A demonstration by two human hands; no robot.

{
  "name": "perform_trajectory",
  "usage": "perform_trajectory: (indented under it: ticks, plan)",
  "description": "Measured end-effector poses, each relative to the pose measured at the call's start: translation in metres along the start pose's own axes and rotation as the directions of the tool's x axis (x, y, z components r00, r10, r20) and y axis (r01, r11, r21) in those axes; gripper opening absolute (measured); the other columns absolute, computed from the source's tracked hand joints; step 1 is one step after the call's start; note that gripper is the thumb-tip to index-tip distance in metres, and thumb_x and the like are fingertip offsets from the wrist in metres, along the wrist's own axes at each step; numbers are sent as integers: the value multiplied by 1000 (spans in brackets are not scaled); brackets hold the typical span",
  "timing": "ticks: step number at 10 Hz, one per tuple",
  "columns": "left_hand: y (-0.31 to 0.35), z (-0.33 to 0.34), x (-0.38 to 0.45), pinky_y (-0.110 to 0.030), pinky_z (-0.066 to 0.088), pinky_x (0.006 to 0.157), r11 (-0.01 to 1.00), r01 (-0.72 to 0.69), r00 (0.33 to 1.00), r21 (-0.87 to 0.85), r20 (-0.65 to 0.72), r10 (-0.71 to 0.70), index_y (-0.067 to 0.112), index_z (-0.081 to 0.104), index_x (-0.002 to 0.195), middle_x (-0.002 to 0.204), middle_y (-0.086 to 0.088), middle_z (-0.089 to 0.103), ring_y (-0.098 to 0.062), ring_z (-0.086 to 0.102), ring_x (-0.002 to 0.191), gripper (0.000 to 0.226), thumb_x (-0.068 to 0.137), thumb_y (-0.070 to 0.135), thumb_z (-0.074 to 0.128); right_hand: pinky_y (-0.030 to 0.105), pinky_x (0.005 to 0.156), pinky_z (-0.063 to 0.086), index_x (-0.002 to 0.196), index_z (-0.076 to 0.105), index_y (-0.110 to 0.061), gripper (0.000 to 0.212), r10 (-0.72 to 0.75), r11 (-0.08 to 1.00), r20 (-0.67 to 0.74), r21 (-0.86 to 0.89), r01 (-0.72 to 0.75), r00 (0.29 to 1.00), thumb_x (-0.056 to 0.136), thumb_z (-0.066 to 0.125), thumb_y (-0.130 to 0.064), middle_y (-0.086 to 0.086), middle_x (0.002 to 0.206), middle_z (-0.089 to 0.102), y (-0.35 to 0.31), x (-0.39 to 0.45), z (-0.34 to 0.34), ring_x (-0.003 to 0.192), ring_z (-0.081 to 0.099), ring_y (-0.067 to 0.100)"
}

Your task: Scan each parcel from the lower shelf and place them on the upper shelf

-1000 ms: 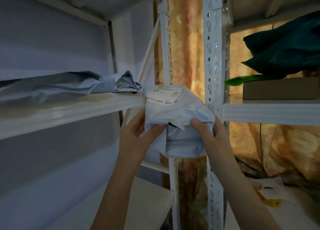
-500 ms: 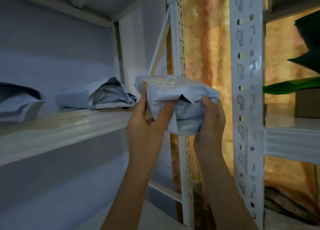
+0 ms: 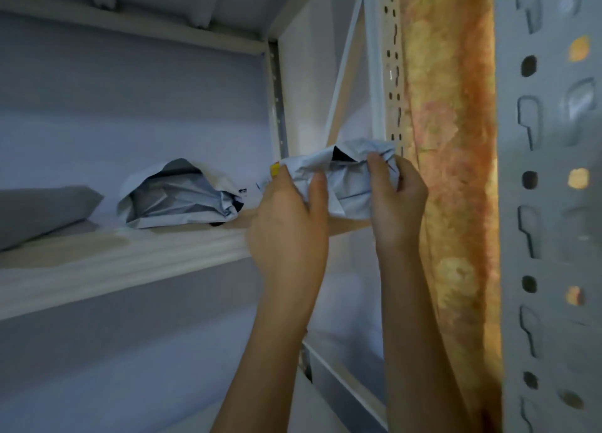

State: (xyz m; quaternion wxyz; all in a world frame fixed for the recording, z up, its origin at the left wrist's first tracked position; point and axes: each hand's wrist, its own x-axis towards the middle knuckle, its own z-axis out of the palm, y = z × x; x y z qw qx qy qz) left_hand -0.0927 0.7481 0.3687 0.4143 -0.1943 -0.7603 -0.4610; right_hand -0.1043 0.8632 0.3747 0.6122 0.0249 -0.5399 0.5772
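Both hands clutch one crumpled grey parcel (image 3: pixel 348 185) at mid-frame, over the right end of the upper shelf (image 3: pixel 130 256). The left hand (image 3: pixel 290 227) wraps its left side, thumb pressed on the front; the right hand (image 3: pixel 395 201) pinches its right edge. Two more bags (image 3: pixel 179 201) lie on the shelf, further left.

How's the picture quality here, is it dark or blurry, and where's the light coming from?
Head view: dim and bluish over the shelf and its parcels; warm light glows through the orange curtain on the right. The near post is soft and blurred, and straight edges bow from the wide lens. Both hands, left and right, and the held parcel are fairly sharp.
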Motion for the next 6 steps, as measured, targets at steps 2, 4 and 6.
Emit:
perform_trajectory:
  ticks: [2, 4, 6]
  plan:
    - [7, 13, 14, -37, 43, 73, 953, 48, 999, 301, -4, -49, 12, 55, 113, 108, -7, 64, -29, 61, 98, 38, 96, 41, 38, 27, 67, 45, 77, 57, -18, 27, -95, 973, 28, -210, 99, 995, 90, 52, -41, -8, 65, 54, 36, 7, 10, 66, 57, 9]
    - [9, 32, 24, -33, 31, 68, 860, 85, 996, 503, -28, -82, 9, 52, 119, 112, -11, 65, -32, 60, 104, 36, 100, 34, 33, 51, 96, 42, 94, 67, -14, 39, -85, 928, -97, -370, 43, 992, 83, 51, -48, 6, 95, 70, 45, 9, 22, 101, 60, 31]
    - [0, 31, 15, -26, 37, 52, 875, 34, 965, 482, -242, 96, 6, 46, 137, 88, -7, 74, -21, 70, 73, 60, 90, 42, 54, 46, 99, 42, 105, 64, -11, 41, -82, 970, -188, -240, 35, 979, 82, 51, -43, 7, 110, 65, 41, -1, 20, 109, 56, 26]
